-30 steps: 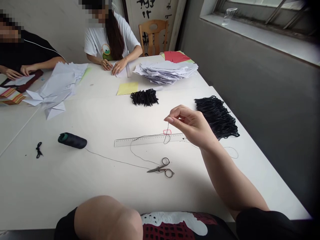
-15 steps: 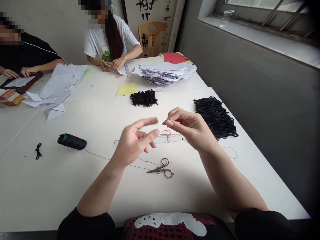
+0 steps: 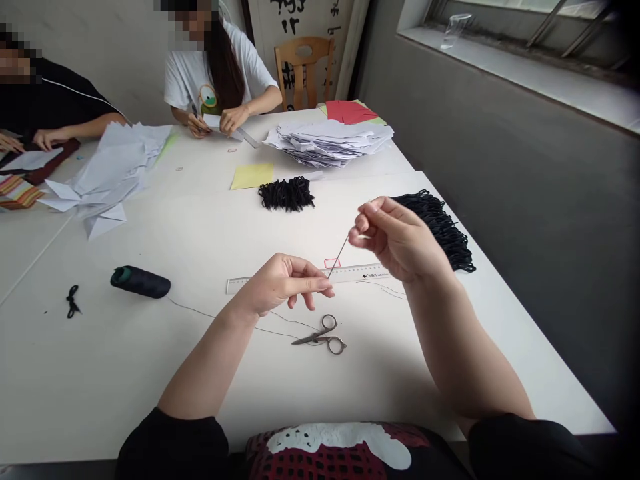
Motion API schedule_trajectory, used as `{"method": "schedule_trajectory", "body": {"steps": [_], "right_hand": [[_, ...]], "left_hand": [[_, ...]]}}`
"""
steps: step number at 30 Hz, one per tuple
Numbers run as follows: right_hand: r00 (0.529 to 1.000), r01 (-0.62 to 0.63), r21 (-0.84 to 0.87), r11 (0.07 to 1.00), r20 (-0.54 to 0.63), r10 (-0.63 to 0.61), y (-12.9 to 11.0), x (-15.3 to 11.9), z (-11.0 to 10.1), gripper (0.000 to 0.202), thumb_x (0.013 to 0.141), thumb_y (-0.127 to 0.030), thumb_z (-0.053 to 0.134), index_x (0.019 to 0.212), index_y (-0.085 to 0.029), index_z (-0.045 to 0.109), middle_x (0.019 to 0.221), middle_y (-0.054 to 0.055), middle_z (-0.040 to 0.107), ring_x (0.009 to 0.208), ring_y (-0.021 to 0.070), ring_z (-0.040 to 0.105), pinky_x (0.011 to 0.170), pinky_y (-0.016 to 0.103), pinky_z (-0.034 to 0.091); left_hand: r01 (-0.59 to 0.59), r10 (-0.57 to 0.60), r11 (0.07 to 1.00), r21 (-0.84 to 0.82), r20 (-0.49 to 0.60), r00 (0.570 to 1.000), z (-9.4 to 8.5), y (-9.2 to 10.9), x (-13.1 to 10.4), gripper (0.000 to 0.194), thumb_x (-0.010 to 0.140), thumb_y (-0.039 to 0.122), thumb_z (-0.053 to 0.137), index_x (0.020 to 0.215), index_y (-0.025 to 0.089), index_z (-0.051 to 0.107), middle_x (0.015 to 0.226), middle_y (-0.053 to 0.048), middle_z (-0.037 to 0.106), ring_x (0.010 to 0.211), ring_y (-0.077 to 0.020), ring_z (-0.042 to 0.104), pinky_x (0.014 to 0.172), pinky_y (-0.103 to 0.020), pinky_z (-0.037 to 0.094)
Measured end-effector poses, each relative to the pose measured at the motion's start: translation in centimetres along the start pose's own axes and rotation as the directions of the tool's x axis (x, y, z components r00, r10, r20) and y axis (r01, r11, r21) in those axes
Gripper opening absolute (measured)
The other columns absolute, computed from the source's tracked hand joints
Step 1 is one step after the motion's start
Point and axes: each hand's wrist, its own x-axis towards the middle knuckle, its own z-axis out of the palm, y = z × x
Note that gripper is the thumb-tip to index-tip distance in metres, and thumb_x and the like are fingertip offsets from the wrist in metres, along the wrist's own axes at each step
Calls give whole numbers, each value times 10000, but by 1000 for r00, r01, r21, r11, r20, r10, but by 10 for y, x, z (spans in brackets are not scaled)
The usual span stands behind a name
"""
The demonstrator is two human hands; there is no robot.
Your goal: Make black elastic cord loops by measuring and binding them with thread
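Observation:
A dark thread (image 3: 339, 256) is stretched slantwise between my two hands above the table. My left hand (image 3: 290, 283) pinches its lower end between thumb and fingers. Higher and to the right, my right hand (image 3: 387, 230) is closed on the upper end. Beneath them lies a clear ruler (image 3: 365, 272). Small metal scissors (image 3: 323, 335) rest nearer to me with their handles apart. A spool of black thread (image 3: 141, 282) lies on its side at the left, its loose thread running toward the scissors.
Bundles of black cord loops (image 3: 287, 194) lie beyond my hands, with a larger bundle (image 3: 440, 223) behind my right hand. Paper stacks (image 3: 327, 143) and a yellow sheet (image 3: 253, 176) sit farther back. Two people work across the table (image 3: 75, 393). A wall (image 3: 500, 187) borders the right side.
My right hand has moved up and right, drawing the thread taut. My left hand has gone from open fingers to a pinch on the thread's lower end.

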Motion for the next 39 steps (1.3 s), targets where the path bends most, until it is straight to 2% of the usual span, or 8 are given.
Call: {"method": "schedule_trajectory", "body": {"steps": [3,7,15,18,24,27,34,39], "right_hand": [[933,282,-126,951,-195,-302,1,14,-18,231,892,-319,653,791,-188,492,662,-39,554,721,117,673,822,323,565],[607,629,-385,676,-301,-736,-4,26,-43,185,923,-299,614,806,-208,503,651,-25,560,685,147,648,839,402,552],[390,741,-458,491,-301,-870,-19,24,-77,139,950,-229,583,816,-257,555,747,-25,598,742,155,642,945,413,458],[482,621,-580,526,-247,-841,-7,29,-75,120,984,-295,519,873,-256,538,774,-26,632,790,152,636,896,380,442],[990,119,-908,402,80,-112,25,31,-45,90,875,-215,621,856,-151,682,758,60,700,629,157,595,662,310,426],[993,120,-941,316,118,-23,30,23,-23,313,870,-150,577,1173,-128,656,1103,132,676,693,144,599,715,321,453],[784,31,-575,818,522,337,29,5,10,376,895,-467,596,1086,-154,680,1003,81,708,768,136,647,641,257,490],[897,41,-505,862,399,191,31,8,8,357,783,-488,720,778,-133,683,695,31,650,636,110,559,592,252,450]], "left_hand": [[59,-60,997,50,14,998,-4,-2,2,188,783,345,740,756,159,751,860,-77,764,518,-76,582,427,-198,338],[60,-54,987,146,-46,997,-13,-2,5,187,766,344,736,737,161,759,834,-78,762,503,-72,484,492,-228,406],[94,-71,959,268,-93,993,-27,-3,4,191,758,371,710,725,194,773,832,-75,764,589,-117,505,462,-226,366],[101,-73,957,273,-111,991,-27,-3,4,185,751,363,715,721,190,773,822,-76,762,574,-115,501,460,-225,370],[107,-73,961,256,-139,988,-27,-3,5,191,755,364,718,706,187,770,808,-60,757,505,-77,417,478,-228,357],[110,-72,962,250,-157,985,-26,-4,6,199,755,372,715,710,186,771,818,-60,757,507,-73,408,484,-228,352],[78,-25,972,223,-232,972,-24,-1,5,233,726,397,742,722,166,769,786,-78,748,512,-87,429,487,-241,355],[57,1,967,249,-228,974,-24,-4,7,209,746,383,720,724,181,770,810,-77,755,629,-134,531,587,-262,448]]}}
